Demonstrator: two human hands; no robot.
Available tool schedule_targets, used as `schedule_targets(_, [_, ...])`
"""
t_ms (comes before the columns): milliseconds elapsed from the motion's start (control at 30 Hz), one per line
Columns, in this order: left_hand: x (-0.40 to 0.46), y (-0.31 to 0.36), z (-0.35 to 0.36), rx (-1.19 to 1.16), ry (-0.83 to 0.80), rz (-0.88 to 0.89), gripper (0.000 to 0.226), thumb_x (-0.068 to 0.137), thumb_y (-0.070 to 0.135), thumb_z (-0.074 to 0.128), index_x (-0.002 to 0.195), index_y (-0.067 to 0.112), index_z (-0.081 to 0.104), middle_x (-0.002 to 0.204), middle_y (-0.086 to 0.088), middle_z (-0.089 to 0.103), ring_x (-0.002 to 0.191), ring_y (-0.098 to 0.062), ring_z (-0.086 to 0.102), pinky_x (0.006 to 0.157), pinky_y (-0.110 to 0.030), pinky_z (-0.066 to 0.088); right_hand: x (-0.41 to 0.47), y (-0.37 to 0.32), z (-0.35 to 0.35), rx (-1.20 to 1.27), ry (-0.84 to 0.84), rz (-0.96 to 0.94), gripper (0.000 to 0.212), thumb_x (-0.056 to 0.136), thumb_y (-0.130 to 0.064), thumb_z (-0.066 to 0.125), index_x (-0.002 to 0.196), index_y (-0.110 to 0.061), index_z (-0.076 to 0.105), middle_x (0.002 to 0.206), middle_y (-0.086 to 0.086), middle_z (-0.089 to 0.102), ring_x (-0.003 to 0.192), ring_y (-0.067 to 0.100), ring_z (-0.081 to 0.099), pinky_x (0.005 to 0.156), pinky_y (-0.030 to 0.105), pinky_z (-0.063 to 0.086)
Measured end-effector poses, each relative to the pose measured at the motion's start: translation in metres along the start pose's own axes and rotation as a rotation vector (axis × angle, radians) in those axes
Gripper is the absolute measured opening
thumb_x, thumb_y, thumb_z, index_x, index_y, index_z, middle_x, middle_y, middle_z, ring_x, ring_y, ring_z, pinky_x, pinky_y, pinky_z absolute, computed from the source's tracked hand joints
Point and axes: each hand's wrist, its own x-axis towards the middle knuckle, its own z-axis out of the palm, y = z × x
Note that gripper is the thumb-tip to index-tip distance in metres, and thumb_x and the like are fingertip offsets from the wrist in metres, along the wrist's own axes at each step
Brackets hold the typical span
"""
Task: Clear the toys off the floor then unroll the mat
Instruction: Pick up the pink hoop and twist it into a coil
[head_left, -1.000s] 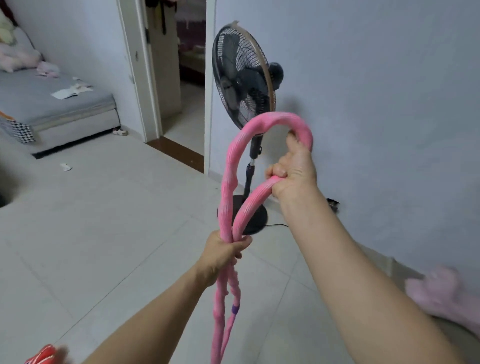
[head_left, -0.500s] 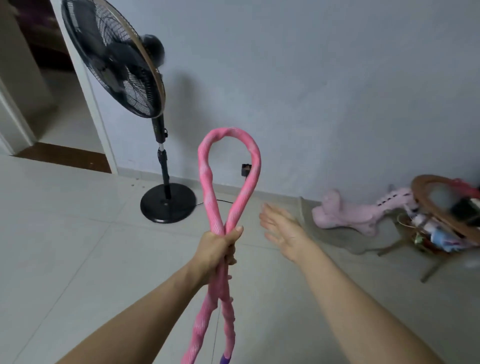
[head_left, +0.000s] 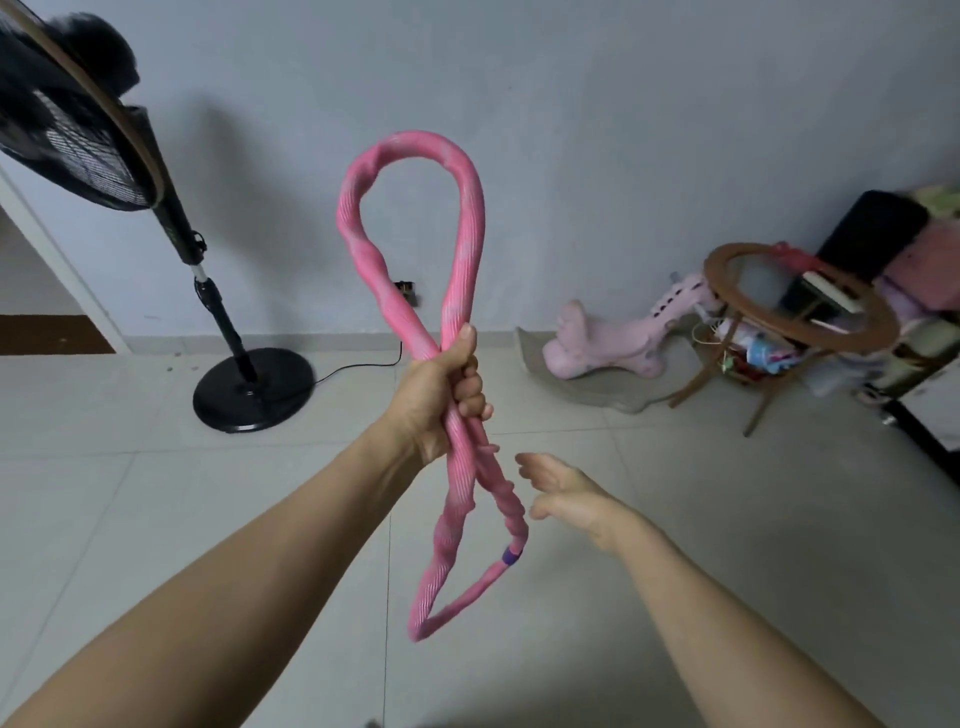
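Note:
A long pink ribbed tube toy (head_left: 464, 218) is folded into a figure-eight, one loop standing up and one hanging down with a purple band near its end. My left hand (head_left: 441, 389) grips both strands at the crossing, held up at mid-frame. Just below and right of it, my right hand (head_left: 563, 493) is open with fingers spread, close to the hanging loop but not touching it. A pink plush toy (head_left: 602, 343) lies on a grey mat (head_left: 597, 395) on the floor against the far wall.
A black standing fan (head_left: 104, 140) stands at the left on a round base (head_left: 254, 389), its cord running along the wall. At the right stands a round wooden side table (head_left: 883, 332) with clutter under it, beside dark furniture (head_left: 872, 228). Pale floor tiles spread below.
My right hand let go of the loop's top and dropped below my left hand. The view swung right, shifting the fan left and bringing the side table into view.

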Motion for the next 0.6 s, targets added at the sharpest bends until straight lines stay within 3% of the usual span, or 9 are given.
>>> schedule_targets(133, [-0.008,-0.01,0.034,-0.135,-0.038,0.074,0.048,0.092,0.043,0.045,0.053,0.018,0.037,0.034,0.008,0.024,0.027,-0.007,0.024,0.044,-0.018,0.039,-0.022,0.032,-0.034,-0.112,0.066,0.015,0.075,0.074,0.009,0.052,0.139,-0.023,0.037,0.145,-0.001,0.039,0.136,0.014,0.032,0.099,0.031,0.044])
schedule_targets(233, [-0.015,-0.012,0.053,-0.265,-0.065,0.141,0.06,0.094,0.045,0.041,0.04,0.02,0.042,0.033,0.008,0.023,0.026,-0.006,0.023,0.043,-0.015,0.039,-0.031,0.05,-0.055,-0.217,0.138,0.015,0.069,0.075,0.003,0.051,0.135,-0.03,0.041,0.128,-0.005,0.047,0.115,0.015,0.045,0.09,0.032,0.048])
schedule_targets(300, [-0.02,-0.009,0.06,-0.348,-0.071,0.171,0.062,0.093,0.047,0.041,0.038,0.019,0.044,0.033,0.008,0.023,0.026,-0.006,0.024,0.043,-0.015,0.041,-0.033,0.058,-0.062,-0.278,0.179,0.008,0.055,0.08,0.0,0.05,0.127,-0.028,0.045,0.11,-0.004,0.051,0.095,0.015,0.051,0.074,0.027,0.046])
schedule_targets(367, [-0.023,-0.006,0.063,-0.434,-0.071,0.188,0.059,0.092,0.048,0.044,0.041,0.017,0.043,0.034,0.007,0.024,0.027,-0.007,0.025,0.044,-0.015,0.043,-0.034,0.069,-0.066,-0.369,0.243,-0.003,0.032,0.084,-0.008,0.052,0.113,-0.021,0.048,0.098,-0.001,0.054,0.084,0.018,0.053,0.071,0.029,0.043])
schedule_targets(467, [-0.021,0.003,0.059,-0.482,-0.023,0.176,0.053,0.089,0.047,0.05,0.048,0.015,0.041,0.035,0.006,0.027,0.027,-0.008,0.028,0.044,-0.016,0.044,-0.034,0.078,-0.068,-0.5,0.358,0.022,0.02,0.091,-0.022,0.051,0.108,-0.017,0.042,0.101,0.009,0.06,0.093,0.027,0.058,0.079,0.034,0.044])
schedule_targets(600, [-0.01,0.008,0.04,-0.353,0.098,0.069,0.049,0.09,0.047,0.049,0.055,0.018,0.033,0.034,0.007,0.025,0.027,-0.008,0.028,0.045,-0.014,0.042,-0.037,0.079,-0.073,-0.505,0.569,-0.013,0.016,0.093,-0.017,0.049,0.107,-0.011,0.042,0.109,0.016,0.062,0.101,0.033,0.06,0.071,0.032,0.042])
